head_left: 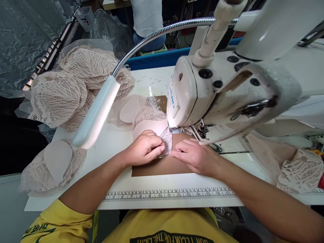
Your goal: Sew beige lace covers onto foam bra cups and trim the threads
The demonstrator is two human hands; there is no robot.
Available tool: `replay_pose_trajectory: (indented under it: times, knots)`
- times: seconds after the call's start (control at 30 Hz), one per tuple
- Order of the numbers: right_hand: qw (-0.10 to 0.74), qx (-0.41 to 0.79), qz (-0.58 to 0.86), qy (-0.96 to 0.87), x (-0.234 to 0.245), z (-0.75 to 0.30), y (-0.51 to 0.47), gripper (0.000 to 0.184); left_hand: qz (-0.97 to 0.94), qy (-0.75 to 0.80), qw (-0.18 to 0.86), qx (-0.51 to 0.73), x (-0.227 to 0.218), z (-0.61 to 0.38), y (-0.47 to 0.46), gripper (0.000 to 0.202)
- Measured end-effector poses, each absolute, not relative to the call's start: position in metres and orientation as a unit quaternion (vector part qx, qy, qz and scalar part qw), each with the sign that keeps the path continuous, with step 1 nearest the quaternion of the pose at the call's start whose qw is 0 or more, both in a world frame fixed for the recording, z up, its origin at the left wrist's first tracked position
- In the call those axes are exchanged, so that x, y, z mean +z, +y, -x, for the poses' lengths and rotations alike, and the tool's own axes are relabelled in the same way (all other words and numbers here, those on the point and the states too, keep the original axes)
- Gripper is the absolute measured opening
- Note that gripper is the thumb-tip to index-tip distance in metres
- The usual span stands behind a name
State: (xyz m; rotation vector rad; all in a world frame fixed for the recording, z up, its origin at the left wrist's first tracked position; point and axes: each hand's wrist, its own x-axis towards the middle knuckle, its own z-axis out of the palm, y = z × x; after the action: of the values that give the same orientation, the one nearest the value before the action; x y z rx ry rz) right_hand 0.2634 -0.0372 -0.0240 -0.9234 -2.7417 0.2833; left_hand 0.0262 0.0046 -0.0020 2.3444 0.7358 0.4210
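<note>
A white sewing machine [186, 91] stands over the table, its needle area lit. Just in front of the needle lies a pale lace piece [167, 140] with a smooth cup-shaped pad [152, 128] on it. My left hand [146, 148] is closed on the lace at its left side, thumb against the curled fingers. On the right, my right hand [192, 153] rests on the brown sheet [162, 168], its fingertips at the right edge of the lace. Those fingers are bent and partly under the machine; whether they pinch the edge I cannot tell.
Stacked lace pieces [58, 98] fill the table's left rear, with another lace piece and pad [58, 160] at the left edge. A lamp [97, 113] on a bendable neck hangs over the left side. More fabric [298, 165] lies right. A seated person [148, 20] is behind.
</note>
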Motion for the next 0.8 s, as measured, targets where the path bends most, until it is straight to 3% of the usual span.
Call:
replay_pose_trajectory:
  times: [0.13,0.5,0.8]
  knots:
    - [0.124,0.093,0.297,-0.942,-0.024,-0.264,-0.036,0.044,-0.908,0.244,0.307,0.148,-0.006,-0.024,0.006,0.019]
    - [0.133,0.135,0.286,-0.939,-0.025,-0.266,-0.037,0.041,-0.955,0.190,0.172,0.150,-0.015,-0.021,0.006,0.024]
    - [0.163,0.155,0.288,-0.931,-0.023,-0.268,-0.036,0.033,-0.967,0.184,0.123,0.127,-0.013,-0.025,0.004,0.025]
